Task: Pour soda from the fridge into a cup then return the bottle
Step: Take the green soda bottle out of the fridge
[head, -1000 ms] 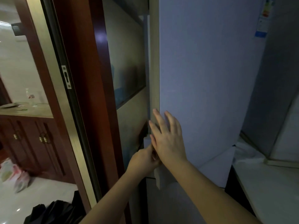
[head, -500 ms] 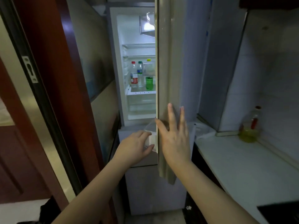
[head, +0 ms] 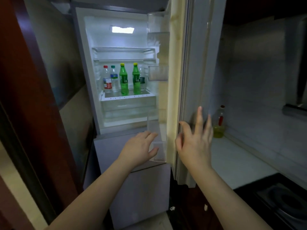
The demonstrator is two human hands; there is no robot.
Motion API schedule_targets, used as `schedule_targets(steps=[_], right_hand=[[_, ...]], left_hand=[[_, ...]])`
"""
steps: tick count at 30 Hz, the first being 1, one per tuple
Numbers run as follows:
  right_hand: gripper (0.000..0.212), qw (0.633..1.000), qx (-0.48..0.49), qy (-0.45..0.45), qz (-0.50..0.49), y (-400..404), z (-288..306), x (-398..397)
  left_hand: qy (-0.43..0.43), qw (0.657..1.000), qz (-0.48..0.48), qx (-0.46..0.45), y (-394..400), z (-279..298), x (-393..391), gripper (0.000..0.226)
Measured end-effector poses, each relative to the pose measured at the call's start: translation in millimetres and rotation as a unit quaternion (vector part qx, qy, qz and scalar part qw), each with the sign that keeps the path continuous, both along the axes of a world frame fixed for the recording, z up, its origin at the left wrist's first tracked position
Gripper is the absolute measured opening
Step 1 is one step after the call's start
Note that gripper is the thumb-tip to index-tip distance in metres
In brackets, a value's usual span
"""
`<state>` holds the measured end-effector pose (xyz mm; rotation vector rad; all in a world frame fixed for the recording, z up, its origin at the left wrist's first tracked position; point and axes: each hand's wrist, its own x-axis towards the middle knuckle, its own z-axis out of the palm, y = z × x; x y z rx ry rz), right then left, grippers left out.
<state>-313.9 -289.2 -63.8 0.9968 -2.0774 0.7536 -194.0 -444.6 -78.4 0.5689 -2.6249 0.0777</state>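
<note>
Item: two green plastic soda bottles with yellow caps (head: 124,78), upright on the lit fridge shelf (head: 127,96), clear water bottles (head: 107,79) touching alongside. My left hand (head: 141,149) and right hand (head: 195,143) hold nothing, fingers spread, beside the white fridge door (head: 189,80). Risk: unheld, the door may swing onto my reaching arm, or I topple neighbours.

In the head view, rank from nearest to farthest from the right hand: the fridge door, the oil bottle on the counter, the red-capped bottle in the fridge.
From the right hand:
1. Fridge door, just beyond the fingers.
2. Oil bottle, to the right on the counter.
3. Red-capped bottle, far left on the fridge shelf.
</note>
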Motion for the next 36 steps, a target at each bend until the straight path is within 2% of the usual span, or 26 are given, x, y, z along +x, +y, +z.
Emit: schedule_targets(steps=[5, 8, 12, 15, 22, 25, 29, 36], right_hand=[[0.046, 0.998, 0.011, 0.055, -0.002, 4.0, 3.4, 5.3], [0.053, 0.994, 0.069, 0.077, 0.047, -11.4, -1.4, 9.0], [0.058, 0.985, 0.147, 0.065, 0.061, -34.2, -4.6, 13.7], [0.056, 0.981, 0.180, 0.045, 0.061, -51.4, -4.2, 16.5], [0.053, 0.969, 0.237, 0.025, 0.072, -89.1, 1.0, 18.7], [0.046, 0.965, 0.244, 0.022, 0.096, -110.5, 6.2, 12.3], [0.048, 0.957, 0.263, 0.017, 0.121, -142.2, 24.1, -6.8], [0.042, 0.958, 0.261, -0.005, 0.123, -199.6, 60.9, -48.1]], left_hand=[[-0.013, 1.000, -0.005, -0.006, -1.0, 1.5, -2.7, 0.057], [-0.014, 1.000, 0.004, -0.015, -6.4, 3.5, 3.4, 0.058], [-0.013, 0.999, 0.024, -0.047, -17.3, 7.9, 17.9, 0.058], [-0.023, 0.996, 0.054, -0.070, -29.0, 9.5, 32.4, 0.060], [-0.053, 0.992, 0.100, -0.061, -54.4, 11.8, 45.8, 0.063], [-0.068, 0.990, 0.116, -0.051, -66.5, 18.2, 38.8, 0.067], [-0.102, 0.987, 0.118, -0.026, -90.5, 32.9, 22.2, 0.074], [-0.113, 0.982, 0.148, -0.040, -128.5, 68.4, -22.3, 0.072]])
